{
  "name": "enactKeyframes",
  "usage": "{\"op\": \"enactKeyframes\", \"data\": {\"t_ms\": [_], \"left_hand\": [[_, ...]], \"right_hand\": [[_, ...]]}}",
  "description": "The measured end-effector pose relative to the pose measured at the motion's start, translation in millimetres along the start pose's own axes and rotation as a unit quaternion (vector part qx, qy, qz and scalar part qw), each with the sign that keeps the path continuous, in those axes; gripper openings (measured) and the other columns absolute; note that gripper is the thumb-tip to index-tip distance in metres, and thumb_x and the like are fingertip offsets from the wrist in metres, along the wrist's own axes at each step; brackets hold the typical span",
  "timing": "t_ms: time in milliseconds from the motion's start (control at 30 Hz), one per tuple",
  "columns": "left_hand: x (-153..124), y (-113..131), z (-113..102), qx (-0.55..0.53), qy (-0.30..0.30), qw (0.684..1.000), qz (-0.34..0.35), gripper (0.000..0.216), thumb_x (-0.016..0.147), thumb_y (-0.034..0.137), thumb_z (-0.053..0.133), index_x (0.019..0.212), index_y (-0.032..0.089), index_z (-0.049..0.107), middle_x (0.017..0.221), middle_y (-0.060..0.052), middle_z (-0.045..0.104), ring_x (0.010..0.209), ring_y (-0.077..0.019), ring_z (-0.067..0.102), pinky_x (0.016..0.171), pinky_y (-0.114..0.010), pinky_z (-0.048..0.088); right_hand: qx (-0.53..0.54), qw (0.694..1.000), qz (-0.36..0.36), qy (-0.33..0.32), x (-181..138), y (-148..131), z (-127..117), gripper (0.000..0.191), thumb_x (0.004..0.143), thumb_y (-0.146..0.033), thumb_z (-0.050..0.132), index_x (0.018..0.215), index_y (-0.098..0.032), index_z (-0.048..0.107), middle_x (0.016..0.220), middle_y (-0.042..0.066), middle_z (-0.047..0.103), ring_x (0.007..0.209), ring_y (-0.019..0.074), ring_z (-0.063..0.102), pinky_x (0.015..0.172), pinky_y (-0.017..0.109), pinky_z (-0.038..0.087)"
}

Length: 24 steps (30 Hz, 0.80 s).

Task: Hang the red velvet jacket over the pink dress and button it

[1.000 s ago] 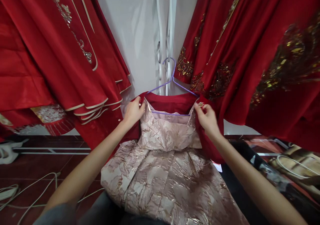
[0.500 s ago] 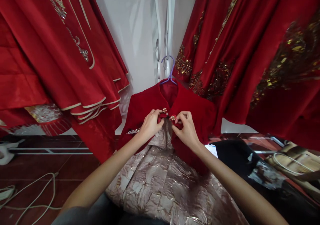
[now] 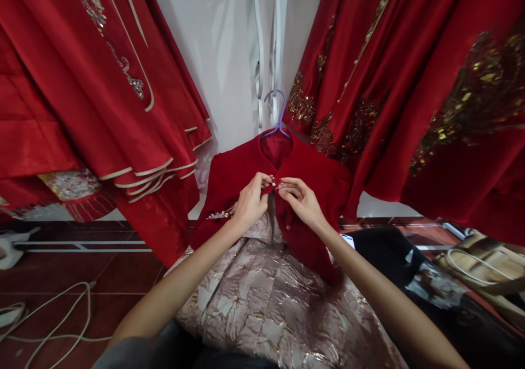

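Note:
A red velvet jacket [image 3: 315, 172] hangs on a purple hanger [image 3: 280, 116], over a shiny pinkish brocade dress [image 3: 262, 292]. My left hand [image 3: 251, 200] pinches the front edge on the left, beside a beaded ornament [image 3: 272, 179] near the collar. Opposite it, my right hand [image 3: 302, 200] pinches the other front edge at a second beaded fastener [image 3: 280, 186]. The two ornaments almost meet; fingertips partly cover them, so I cannot tell whether they are joined. Below, the jacket front gapes. A silvery beaded decoration [image 3: 221, 214] lies on the left chest.
Red garments with cream piping [image 3: 135, 112] hang at left, and sequinned red garments [image 3: 369, 85] at right. A white cable [image 3: 77, 320] loops over the tiled floor. At right are a black surface [image 3: 377, 259], a phone [image 3: 348, 240] and a tan bag [image 3: 488, 259].
My right hand has moved left and slightly up, bringing its beaded fastener close to the left one. The jacket's upper front edges have drawn together.

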<state>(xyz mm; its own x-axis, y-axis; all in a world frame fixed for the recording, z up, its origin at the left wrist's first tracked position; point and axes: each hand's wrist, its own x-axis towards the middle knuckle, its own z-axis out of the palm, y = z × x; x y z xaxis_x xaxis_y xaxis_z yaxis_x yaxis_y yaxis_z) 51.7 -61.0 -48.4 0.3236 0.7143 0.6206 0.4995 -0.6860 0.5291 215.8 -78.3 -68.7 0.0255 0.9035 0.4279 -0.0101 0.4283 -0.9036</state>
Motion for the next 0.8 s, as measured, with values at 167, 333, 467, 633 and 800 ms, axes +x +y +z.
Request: {"op": "enactKeyframes", "data": {"t_ms": [167, 333, 467, 633, 800], "left_hand": [[0, -1, -2, -0.007, -0.007, 1.000, 0.003, 0.029, 0.078, 0.004, 0.047, 0.099, 0.023, 0.047, 0.101, -0.005, 0.062, 0.096, -0.0177, 0.061, 0.089, -0.033, 0.049], [2, 0, -5, 0.002, -0.026, 1.000, 0.001, 0.028, 0.077, 0.004, 0.047, 0.097, 0.023, 0.048, 0.101, -0.005, 0.063, 0.096, -0.0184, 0.062, 0.088, -0.033, 0.049], [4, 1, -8, 0.027, -0.055, 0.998, 0.022, 0.034, 0.075, 0.001, 0.044, 0.099, 0.023, 0.049, 0.103, -0.006, 0.061, 0.098, -0.0199, 0.061, 0.088, -0.034, 0.049], [3, 5, -15, 0.041, -0.083, 0.995, 0.036, 0.040, 0.071, 0.002, 0.046, 0.104, 0.023, 0.052, 0.106, -0.006, 0.058, 0.098, -0.0190, 0.059, 0.087, -0.032, 0.049], [9, 8, -19, 0.037, -0.082, 0.996, 0.021, 0.019, 0.078, 0.027, 0.058, 0.097, 0.023, 0.059, 0.091, -0.001, 0.059, 0.078, -0.0142, 0.059, 0.068, -0.025, 0.050]], "right_hand": [[0.052, 0.998, 0.013, 0.027, 2, -1, 7, 0.031, 0.072, -0.042, 0.071, 0.094, -0.025, 0.059, 0.094, 0.004, 0.066, 0.095, 0.0202, 0.064, 0.089, 0.040, 0.053], [0.049, 0.998, -0.006, 0.038, 2, -1, 9, 0.030, 0.072, -0.044, 0.071, 0.091, -0.025, 0.059, 0.092, 0.003, 0.065, 0.091, 0.0204, 0.064, 0.087, 0.041, 0.055], [0.042, 0.997, -0.031, 0.062, 3, -1, 9, 0.026, 0.075, -0.042, 0.070, 0.091, -0.024, 0.060, 0.093, 0.003, 0.066, 0.089, 0.0193, 0.064, 0.085, 0.039, 0.056], [0.014, 0.995, -0.056, 0.087, 7, 1, 10, 0.025, 0.077, -0.039, 0.069, 0.093, -0.022, 0.061, 0.094, 0.005, 0.067, 0.087, 0.0183, 0.065, 0.082, 0.036, 0.056], [0.004, 0.994, -0.074, 0.081, 7, -1, 9, 0.025, 0.077, -0.038, 0.069, 0.093, -0.019, 0.065, 0.095, 0.005, 0.068, 0.086, 0.0180, 0.066, 0.082, 0.035, 0.056]]}}
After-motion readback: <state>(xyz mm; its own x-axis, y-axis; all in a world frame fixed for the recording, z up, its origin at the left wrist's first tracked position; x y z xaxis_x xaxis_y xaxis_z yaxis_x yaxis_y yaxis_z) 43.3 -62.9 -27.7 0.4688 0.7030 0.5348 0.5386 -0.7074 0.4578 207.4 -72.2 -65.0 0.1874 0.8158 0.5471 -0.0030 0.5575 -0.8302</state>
